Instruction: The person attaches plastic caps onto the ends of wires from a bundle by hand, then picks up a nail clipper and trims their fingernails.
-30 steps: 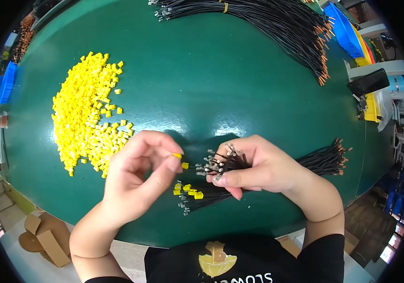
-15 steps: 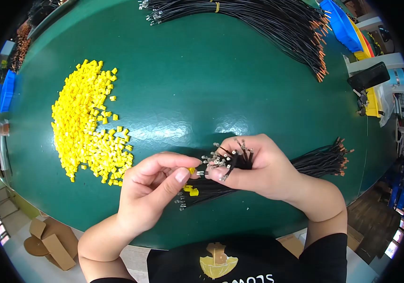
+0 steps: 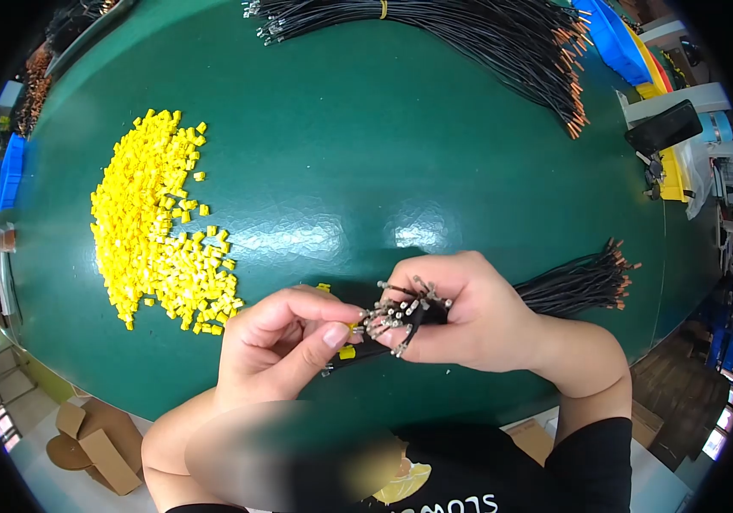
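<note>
Your left grip (image 3: 277, 344) pinches a yellow connector housing (image 3: 354, 327) beside metal-tipped black wires (image 3: 429, 314) bunched in your right grip (image 3: 479, 315) above the green bench (image 3: 358, 145).

yellow pieces (image 3: 140, 205), black wires (image 3: 556, 286), copper-coloured wire tips (image 3: 578, 113), green tabletop (image 3: 341, 162)
</note>
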Tool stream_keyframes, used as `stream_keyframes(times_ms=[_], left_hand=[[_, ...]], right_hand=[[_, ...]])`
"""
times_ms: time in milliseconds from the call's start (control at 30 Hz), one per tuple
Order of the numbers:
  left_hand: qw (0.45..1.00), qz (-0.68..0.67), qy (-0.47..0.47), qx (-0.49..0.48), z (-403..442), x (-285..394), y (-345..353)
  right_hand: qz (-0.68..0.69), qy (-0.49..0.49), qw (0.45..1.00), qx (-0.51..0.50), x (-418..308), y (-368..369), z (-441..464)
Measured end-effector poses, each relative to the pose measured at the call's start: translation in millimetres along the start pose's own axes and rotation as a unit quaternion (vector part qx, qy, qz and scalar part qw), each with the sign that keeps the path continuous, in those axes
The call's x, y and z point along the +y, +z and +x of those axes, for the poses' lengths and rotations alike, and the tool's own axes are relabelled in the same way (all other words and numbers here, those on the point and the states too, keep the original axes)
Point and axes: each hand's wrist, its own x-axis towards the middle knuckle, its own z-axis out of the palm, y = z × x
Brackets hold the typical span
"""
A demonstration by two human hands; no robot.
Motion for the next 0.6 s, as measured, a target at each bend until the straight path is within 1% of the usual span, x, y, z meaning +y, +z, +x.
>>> stream_keyframes(times_ms=[33, 100, 167, 200, 233, 300, 367, 400, 500, 533, 600], left_hand=[[1.0, -0.001, 0.004, -0.002, -3, 2, 0], [0.995, 0.1, -0.013, 0.027, -7, 6, 2], [0.96, 0.256, 0.117, 0.01, -6, 1, -4], [0.948, 0.292, 0.126, 0.022, -8, -1, -5], [0.934, 0.328, 0.139, 0.035, -6, -1, -2], [0.944, 0.32, 0.061, 0.047, -12, 1, 1], [0.945, 0.305, 0.114, 0.026, -8, -6, -1], [0.943, 0.309, 0.125, 0.016, -5, -5, 1], [0.959, 0.251, 0.104, 0.075, -10, -4, 8], [0.959, 0.254, 0.104, 0.075, -11, -3, 9], [0.935, 0.321, 0.128, 0.079, -12, -1, 11]], right_hand=[[-0.013, -0.002, 1.0, -0.008, 1, 0, 0], [-0.052, -0.012, 0.999, -0.008, -1, -1, -2], [-0.095, -0.037, 0.995, 0.013, -4, 1, -2], [-0.102, -0.05, 0.993, 0.022, -2, 2, -4], [-0.113, -0.083, 0.989, 0.038, -3, 2, -5], [-0.125, -0.136, 0.982, 0.049, 0, 5, -2], [-0.132, -0.133, 0.982, 0.026, 3, 4, -3], [-0.137, -0.143, 0.979, 0.036, 3, 1, -3], [-0.118, -0.14, 0.983, 0.028, 9, 3, 1], [-0.116, -0.143, 0.983, 0.027, 11, 3, 1], [-0.106, -0.167, 0.98, 0.02, 16, 5, 1]])
